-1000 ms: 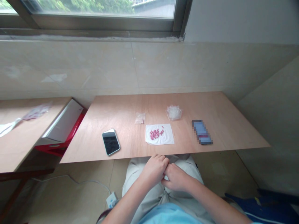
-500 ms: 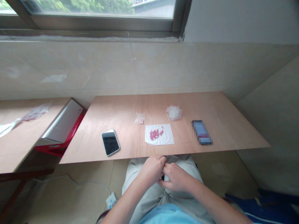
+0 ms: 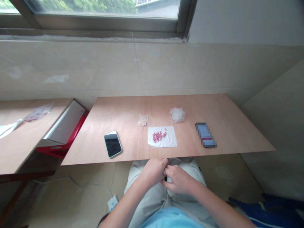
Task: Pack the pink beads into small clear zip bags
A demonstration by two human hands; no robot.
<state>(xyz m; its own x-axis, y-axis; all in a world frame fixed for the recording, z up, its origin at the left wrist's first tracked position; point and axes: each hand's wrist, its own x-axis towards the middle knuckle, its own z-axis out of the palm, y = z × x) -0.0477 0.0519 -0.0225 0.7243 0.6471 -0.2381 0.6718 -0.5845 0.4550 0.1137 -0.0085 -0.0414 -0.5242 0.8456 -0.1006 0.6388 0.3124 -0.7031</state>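
Observation:
My left hand and my right hand meet over my lap, just below the table's front edge. Both are closed, with curled fingers touching each other. A small dark patch shows between them; whether they hold anything is hidden. Beyond the hands, a white cloth or tissue lies flat on the table, with many small red-pink beads gathered on its left half. A small clear bag with pinkish contents lies behind it to the left. Farther back to the right sits a stack of clear plastic bags.
On the wooden table, a phone lies at left and another, pixelated phone at right. A second table stands left, beside a red stool. A power strip with its cord is on the floor.
The view has shifted very slightly. Both hands stay together over my lap, and the things on the table have not moved.

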